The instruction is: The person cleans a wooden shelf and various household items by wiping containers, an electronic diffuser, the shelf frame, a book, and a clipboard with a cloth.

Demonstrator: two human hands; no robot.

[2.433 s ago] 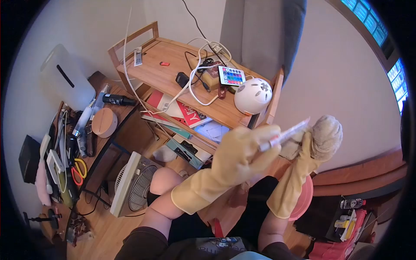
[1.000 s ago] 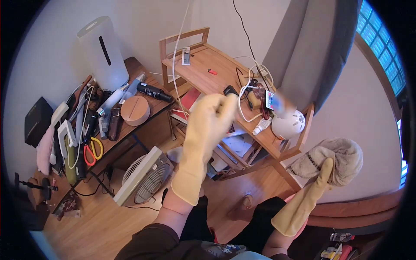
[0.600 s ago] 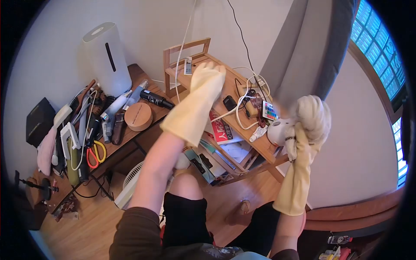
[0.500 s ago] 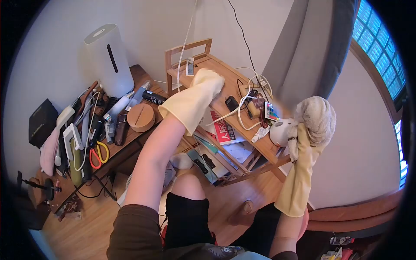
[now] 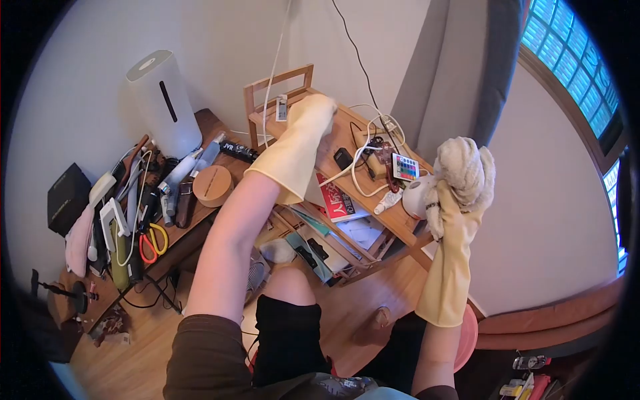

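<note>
Gripping bunched, fluffy cloth (image 5: pixel 460 165)

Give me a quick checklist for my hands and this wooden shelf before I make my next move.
1. Gloves on left hand and right hand: ok.
2. Cloth held in right hand: ok.
3. Anything inside left hand's grip: cannot tell; fingertips hidden.
4. Top shelf free of cables: not ok, they lie tangled there.
5. Remote and white dome off the shelf: not ok.
</note>
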